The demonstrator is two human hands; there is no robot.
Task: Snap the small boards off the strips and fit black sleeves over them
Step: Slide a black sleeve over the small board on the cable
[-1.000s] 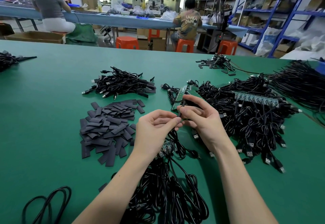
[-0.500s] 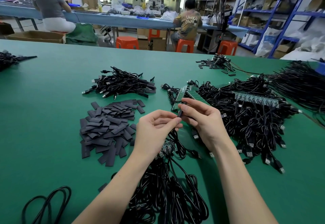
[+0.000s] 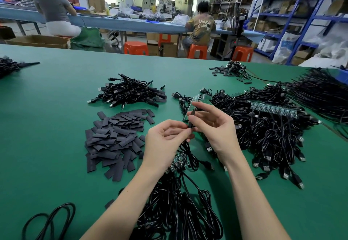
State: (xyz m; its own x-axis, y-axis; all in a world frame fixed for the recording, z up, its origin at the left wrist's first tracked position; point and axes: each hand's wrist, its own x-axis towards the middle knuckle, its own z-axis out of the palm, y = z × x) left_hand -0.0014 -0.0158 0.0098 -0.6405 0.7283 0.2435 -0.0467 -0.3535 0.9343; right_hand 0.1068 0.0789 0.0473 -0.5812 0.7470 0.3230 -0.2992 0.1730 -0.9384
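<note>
- I have my left hand [image 3: 165, 141] and right hand [image 3: 212, 126] together above the worktop [image 3: 47, 126]; the fingers of both pinch one black sleeve [image 3: 190, 120], held upright, with a cable hanging below it. Whether the small board is fully inside I cannot tell.
- Done, by my reading: the pile of sleeved cables [image 3: 131, 92] at the far left-centre looks finished, and it is modest.
- Left: a big heap of loose sleeves [image 3: 114, 138] lies to my left, unused.
- Still to snap: the green strip [image 3: 274, 108] on the tangle of cables [image 3: 269, 132] to my right, another strip [image 3: 195, 100] just behind my hands, and boards [image 3: 178, 161] under my left wrist.
- I judge the job well short of halfway.
</note>
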